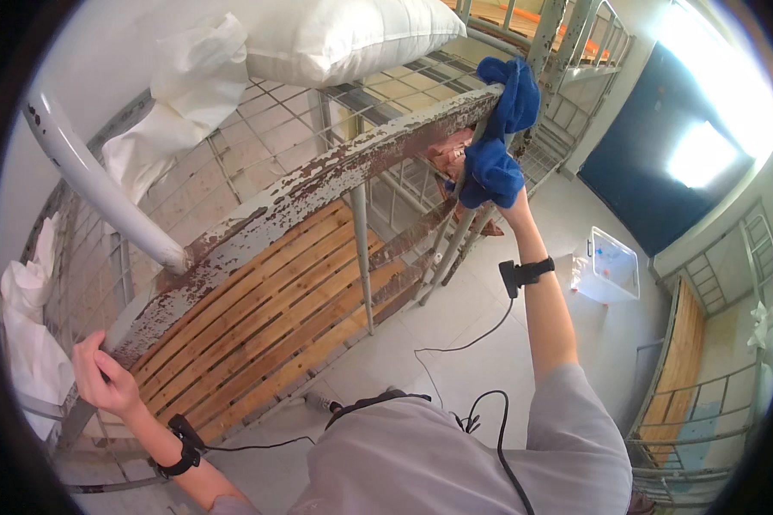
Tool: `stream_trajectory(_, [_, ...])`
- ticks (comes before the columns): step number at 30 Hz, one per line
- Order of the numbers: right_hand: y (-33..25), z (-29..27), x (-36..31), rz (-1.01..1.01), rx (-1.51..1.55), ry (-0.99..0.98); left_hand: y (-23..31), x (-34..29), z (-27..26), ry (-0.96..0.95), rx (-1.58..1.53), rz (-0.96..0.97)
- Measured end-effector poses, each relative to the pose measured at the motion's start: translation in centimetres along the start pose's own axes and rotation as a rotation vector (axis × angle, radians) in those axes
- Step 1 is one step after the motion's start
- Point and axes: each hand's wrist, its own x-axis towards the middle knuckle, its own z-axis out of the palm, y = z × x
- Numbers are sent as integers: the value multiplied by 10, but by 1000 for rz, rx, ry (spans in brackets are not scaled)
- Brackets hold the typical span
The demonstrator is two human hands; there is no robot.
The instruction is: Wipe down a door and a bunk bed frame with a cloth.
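Note:
My right hand [515, 209] is stretched forward, its fingers mostly hidden behind a blue cloth [494, 176]. The cloth is bunched against an upright post at the far end of a bed rail, and its upper part loops over the rail's corner. The metal bed rail [335, 163], with peeling grey-white paint and brown rust, runs diagonally toward my left side. At its near end is my left hand [105, 378], fingers curled in. Whether it grips anything there is hidden. Above the rail, a white pillow [352, 39] lies on the wire mesh bed base [223, 159].
Crumpled white sheets [185, 94] lie along the wall side. A curved white tube [94, 180] rises from the rail. Below is a wooden slatted bunk [275, 318]. A clear plastic bin [611, 264] stands on the floor, with another bunk [678, 369] at right. Black cables [502, 438] hang around me.

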Motion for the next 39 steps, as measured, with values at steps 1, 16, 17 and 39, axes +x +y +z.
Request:
stream_trajectory(1, [5, 3, 5, -51, -51, 18, 0, 0, 1, 5, 2, 4])
stream_trajectory(16, [30, 51, 47, 144, -41, 335, 0, -4, -4, -11, 23, -51])
stream_trajectory(17, [12, 51, 51, 206, 96, 299, 0, -4, -3, -4, 26, -54])
stream_trajectory(39, [26, 58, -13, -98, -11, -137, -3, 0, -3, 5, -40, -34])
